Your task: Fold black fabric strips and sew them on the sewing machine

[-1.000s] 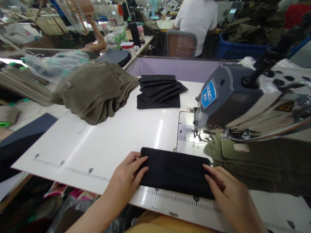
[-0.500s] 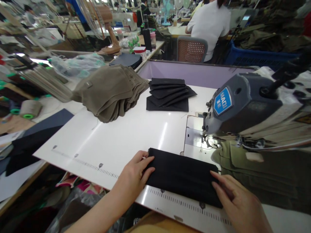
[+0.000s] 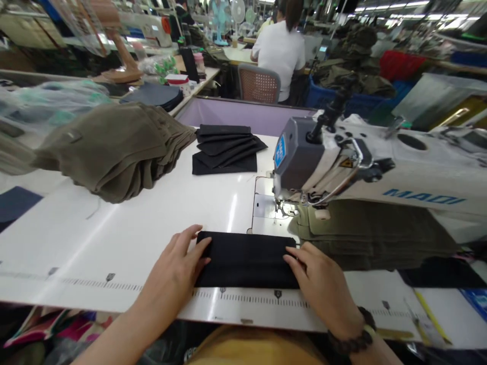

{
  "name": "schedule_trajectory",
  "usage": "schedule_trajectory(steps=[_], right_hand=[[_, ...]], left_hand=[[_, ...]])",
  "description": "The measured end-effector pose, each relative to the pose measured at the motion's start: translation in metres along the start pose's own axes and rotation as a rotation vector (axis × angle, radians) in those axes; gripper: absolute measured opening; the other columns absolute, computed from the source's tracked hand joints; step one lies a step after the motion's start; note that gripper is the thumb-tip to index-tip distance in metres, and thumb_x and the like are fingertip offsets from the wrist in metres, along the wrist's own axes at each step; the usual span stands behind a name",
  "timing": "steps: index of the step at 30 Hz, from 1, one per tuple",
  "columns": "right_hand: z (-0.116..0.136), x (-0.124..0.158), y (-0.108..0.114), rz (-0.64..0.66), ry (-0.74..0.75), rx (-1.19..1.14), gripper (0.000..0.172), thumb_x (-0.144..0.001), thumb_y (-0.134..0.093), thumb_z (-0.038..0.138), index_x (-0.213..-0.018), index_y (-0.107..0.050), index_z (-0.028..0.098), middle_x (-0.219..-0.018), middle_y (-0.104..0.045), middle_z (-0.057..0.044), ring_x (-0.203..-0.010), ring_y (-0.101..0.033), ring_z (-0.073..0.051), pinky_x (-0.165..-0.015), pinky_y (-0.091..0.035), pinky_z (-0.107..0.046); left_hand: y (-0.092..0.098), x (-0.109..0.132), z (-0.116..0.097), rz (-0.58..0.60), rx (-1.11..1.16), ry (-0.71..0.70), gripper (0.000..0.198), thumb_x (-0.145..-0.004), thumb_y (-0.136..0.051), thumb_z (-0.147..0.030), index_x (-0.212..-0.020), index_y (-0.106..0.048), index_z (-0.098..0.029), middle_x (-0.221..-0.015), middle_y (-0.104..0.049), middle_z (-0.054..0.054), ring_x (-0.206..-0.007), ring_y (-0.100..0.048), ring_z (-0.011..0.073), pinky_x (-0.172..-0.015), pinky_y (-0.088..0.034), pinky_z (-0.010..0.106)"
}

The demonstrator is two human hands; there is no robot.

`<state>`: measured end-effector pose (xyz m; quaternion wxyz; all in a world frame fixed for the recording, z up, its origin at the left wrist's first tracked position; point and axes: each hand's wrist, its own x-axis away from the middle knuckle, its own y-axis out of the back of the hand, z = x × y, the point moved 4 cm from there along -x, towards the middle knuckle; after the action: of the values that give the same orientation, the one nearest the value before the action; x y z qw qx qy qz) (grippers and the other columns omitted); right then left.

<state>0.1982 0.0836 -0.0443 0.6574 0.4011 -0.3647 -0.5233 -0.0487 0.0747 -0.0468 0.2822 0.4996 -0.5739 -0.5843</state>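
A folded black fabric piece (image 3: 247, 261) lies flat at the front of the white sewing table (image 3: 171, 208). My left hand (image 3: 177, 266) pinches its left end between thumb and fingers. At its right end, my right hand (image 3: 317, 274) does the same, with a dark bead bracelet (image 3: 352, 344) on the wrist. Just beyond the cloth stands the sewing machine (image 3: 300, 152), its needle area (image 3: 283, 208) lit. Olive-green fabric pieces (image 3: 365, 233) lie stacked under the machine's arm. Behind my hands, several folded black pieces (image 3: 228, 149) overlap in a fanned pile.
A large pile of brown-olive fabric panels (image 3: 117, 147) covers the table's left back. A printed ruler scale (image 3: 251, 299) runs along the front edge. A person in white (image 3: 281, 56) sits beyond the purple partition (image 3: 228, 112). A yellow strip (image 3: 431, 314) lies at right.
The view has swung to the right, bringing in more of the machine's arm. The black fabric piece now lies straighter along the table edge, both hands still at its ends.
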Motion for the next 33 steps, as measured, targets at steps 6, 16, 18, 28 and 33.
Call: schedule_trajectory(steps=[6, 16, 18, 28, 33], right_hand=[[0.022, -0.01, 0.01, 0.022, 0.059, 0.359, 0.028, -0.084, -0.051, 0.036, -0.069, -0.068, 0.018, -0.075, -0.056, -0.006, -0.07, -0.056, -0.02, -0.06, -0.043, -0.032], [0.051, -0.006, -0.008, -0.13, 0.33, 0.29, 0.033, -0.083, -0.044, 0.006, -0.114, -0.053, 0.008, -0.123, -0.047, -0.014, -0.112, -0.042, -0.024, -0.092, -0.039, -0.039], [0.051, -0.004, -0.018, -0.054, 0.507, 0.18, 0.041, -0.085, -0.034, 0.004, -0.125, -0.042, 0.009, -0.132, -0.04, -0.01, -0.121, -0.033, -0.017, -0.101, -0.031, -0.036], [0.029, 0.007, -0.036, 0.023, 0.489, 0.205, 0.058, -0.086, -0.044, 0.042, -0.134, -0.029, 0.014, -0.142, -0.022, -0.007, -0.129, -0.018, -0.022, -0.105, -0.018, -0.047], [0.03, 0.005, -0.035, 0.011, 0.46, 0.202, 0.059, -0.082, -0.05, 0.04, -0.133, -0.032, 0.017, -0.142, -0.022, -0.003, -0.13, -0.012, -0.027, -0.105, -0.02, -0.046]], left_hand=[[0.0, -0.022, -0.032, 0.223, -0.024, -0.454, 0.032, -0.086, -0.035, -0.011, -0.111, -0.055, -0.016, -0.112, -0.057, 0.008, -0.105, -0.049, 0.0208, -0.089, -0.041, 0.036], [-0.022, -0.038, -0.084, 0.201, -0.202, -0.465, 0.022, -0.084, -0.043, -0.012, -0.087, -0.063, -0.004, -0.093, -0.062, 0.017, -0.093, -0.054, 0.0257, -0.08, -0.045, 0.037], [-0.027, -0.032, -0.085, 0.148, -0.223, -0.472, 0.028, -0.086, -0.036, -0.009, -0.096, -0.06, -0.001, -0.097, -0.061, 0.019, -0.098, -0.053, 0.0263, -0.084, -0.043, 0.04], [-0.038, -0.013, -0.064, 0.101, -0.121, -0.309, 0.051, -0.09, -0.027, -0.039, -0.127, -0.037, -0.005, -0.135, -0.036, 0.014, -0.123, -0.034, 0.0241, -0.099, -0.032, 0.042], [-0.029, -0.006, -0.011, 0.125, -0.198, -0.235, 0.066, -0.088, -0.017, -0.053, -0.133, -0.026, -0.005, -0.139, -0.029, 0.015, -0.127, -0.027, 0.0271, -0.099, -0.031, 0.046]])
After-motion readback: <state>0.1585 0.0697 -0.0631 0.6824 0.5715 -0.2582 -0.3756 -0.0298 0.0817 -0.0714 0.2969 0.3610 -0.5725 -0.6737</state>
